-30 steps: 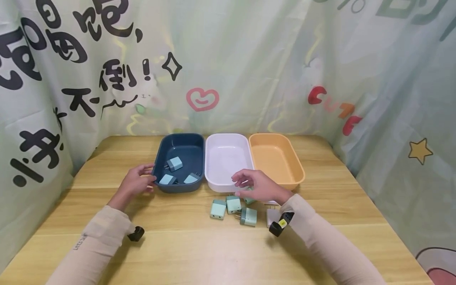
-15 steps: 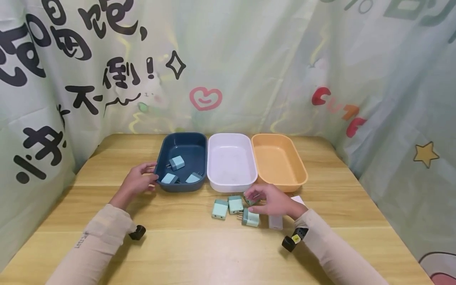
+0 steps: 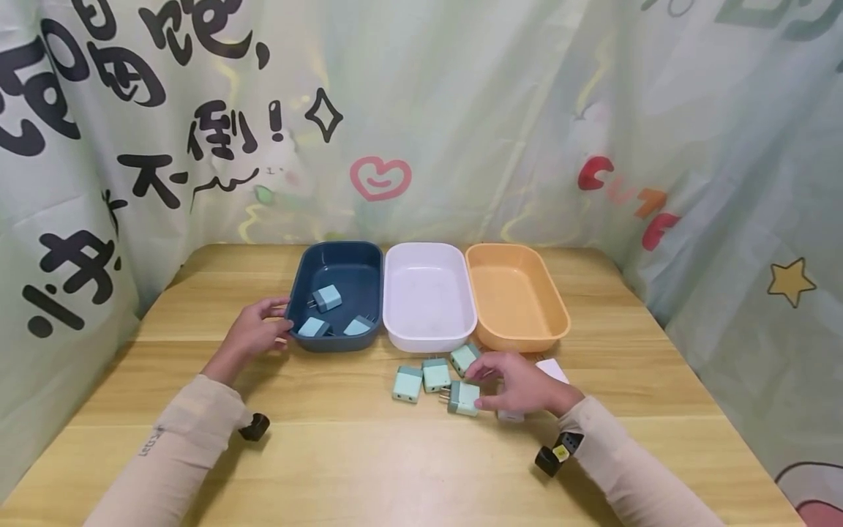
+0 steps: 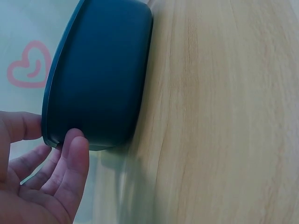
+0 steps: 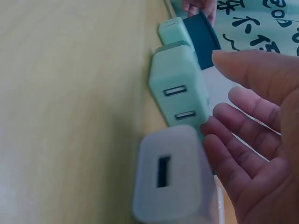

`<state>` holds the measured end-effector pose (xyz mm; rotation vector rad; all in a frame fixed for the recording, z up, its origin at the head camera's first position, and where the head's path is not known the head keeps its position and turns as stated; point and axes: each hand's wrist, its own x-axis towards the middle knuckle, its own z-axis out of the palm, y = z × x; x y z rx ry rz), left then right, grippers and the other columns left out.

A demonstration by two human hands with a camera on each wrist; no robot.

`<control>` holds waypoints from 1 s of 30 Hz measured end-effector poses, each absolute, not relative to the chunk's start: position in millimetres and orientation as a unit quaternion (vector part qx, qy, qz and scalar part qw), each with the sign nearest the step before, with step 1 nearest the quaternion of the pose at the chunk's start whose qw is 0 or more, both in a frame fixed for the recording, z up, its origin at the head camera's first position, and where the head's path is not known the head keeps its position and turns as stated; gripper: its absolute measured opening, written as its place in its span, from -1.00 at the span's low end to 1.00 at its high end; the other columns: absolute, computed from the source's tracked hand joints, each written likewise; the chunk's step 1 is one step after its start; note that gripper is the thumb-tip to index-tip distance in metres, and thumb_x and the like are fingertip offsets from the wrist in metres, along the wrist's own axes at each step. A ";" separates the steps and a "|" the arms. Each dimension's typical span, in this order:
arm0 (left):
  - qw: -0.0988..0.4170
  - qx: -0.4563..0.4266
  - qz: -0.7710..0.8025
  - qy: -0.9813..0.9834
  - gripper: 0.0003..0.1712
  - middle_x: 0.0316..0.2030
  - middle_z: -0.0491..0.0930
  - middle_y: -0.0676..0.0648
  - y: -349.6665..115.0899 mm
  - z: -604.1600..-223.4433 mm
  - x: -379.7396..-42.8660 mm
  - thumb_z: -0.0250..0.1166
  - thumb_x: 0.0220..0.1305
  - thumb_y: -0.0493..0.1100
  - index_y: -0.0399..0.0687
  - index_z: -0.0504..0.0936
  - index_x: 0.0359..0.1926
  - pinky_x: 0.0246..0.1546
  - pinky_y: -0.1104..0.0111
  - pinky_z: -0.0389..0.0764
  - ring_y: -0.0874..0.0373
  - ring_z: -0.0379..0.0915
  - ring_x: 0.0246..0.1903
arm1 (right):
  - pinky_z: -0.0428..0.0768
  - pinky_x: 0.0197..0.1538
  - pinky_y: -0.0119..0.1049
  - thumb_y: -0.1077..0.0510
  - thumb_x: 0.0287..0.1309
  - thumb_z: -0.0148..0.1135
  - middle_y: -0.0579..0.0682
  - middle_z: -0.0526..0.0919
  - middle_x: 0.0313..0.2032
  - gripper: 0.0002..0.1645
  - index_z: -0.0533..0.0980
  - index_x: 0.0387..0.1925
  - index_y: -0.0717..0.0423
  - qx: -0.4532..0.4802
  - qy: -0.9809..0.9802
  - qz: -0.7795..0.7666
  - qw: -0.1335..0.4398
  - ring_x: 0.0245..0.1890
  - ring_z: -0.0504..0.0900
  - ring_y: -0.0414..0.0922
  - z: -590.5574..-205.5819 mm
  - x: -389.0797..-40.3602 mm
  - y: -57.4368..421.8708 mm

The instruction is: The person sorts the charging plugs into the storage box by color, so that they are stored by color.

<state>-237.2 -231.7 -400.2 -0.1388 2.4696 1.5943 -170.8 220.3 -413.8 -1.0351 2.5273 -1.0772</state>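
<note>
My left hand (image 3: 257,333) holds the left rim of a navy tray (image 3: 337,343). In the left wrist view the thumb reaches the rim of the navy tray (image 4: 100,70) and the fingertips (image 4: 77,144) rest against its outer wall. Several mint-green USB chargers lie in that tray. My right hand (image 3: 523,382) hovers around a mint-green USB charger (image 3: 464,397) on the table, thumb and fingers apart. In the right wrist view, the green charger (image 5: 177,86) and a white USB charger (image 5: 170,175) stand beside the spread fingers; nothing is gripped.
A white tray (image 3: 428,342) and an orange tray (image 3: 523,342) adjoin the navy one. More green chargers (image 3: 407,384) lie before the white tray. Another white charger (image 3: 552,369) is partly behind the right hand. A printed curtain (image 3: 461,132) hangs behind the wooden table (image 3: 369,468).
My right hand has moved right and down from in front of the white tray to the nearest green charger, uncovering another green one. The left hand stays at the navy tray.
</note>
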 end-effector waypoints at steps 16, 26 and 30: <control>0.100 -0.045 0.548 0.829 -0.36 0.23 0.29 -0.36 -232.2 -399.4 -234.4 0.12 0.38 -0.33 -0.18 0.17 0.44 -0.28 0.26 0.67 -0.10 0.55 -0.19 | 0.60 -0.04 -0.26 0.07 -0.13 0.57 -0.18 0.64 -0.18 -0.47 0.56 -0.09 0.12 -0.370 0.863 -0.330 0.100 -0.18 0.61 -0.26 -428.1 -169.3 219.4; 0.090 -0.036 0.544 0.834 -0.37 0.23 0.30 -0.36 -231.7 -400.8 -233.8 0.12 0.39 -0.29 -0.17 0.19 0.43 -0.28 0.27 0.67 -0.12 0.56 -0.17 | 0.61 -0.05 -0.28 0.16 -0.14 0.55 -0.13 0.64 -0.17 -0.50 0.57 -0.10 0.14 -0.372 0.864 -0.328 0.081 -0.18 0.61 -0.25 -429.6 -169.5 219.8; 0.091 -0.040 0.542 0.835 -0.37 0.23 0.29 -0.37 -231.7 -399.5 -234.6 0.12 0.39 -0.30 -0.17 0.19 0.43 -0.27 0.27 0.66 -0.12 0.55 -0.17 | 0.62 -0.06 -0.26 0.18 -0.15 0.53 -0.08 0.65 -0.13 -0.51 0.57 -0.10 0.17 -0.373 0.862 -0.334 0.078 -0.18 0.62 -0.22 -428.9 -169.8 220.3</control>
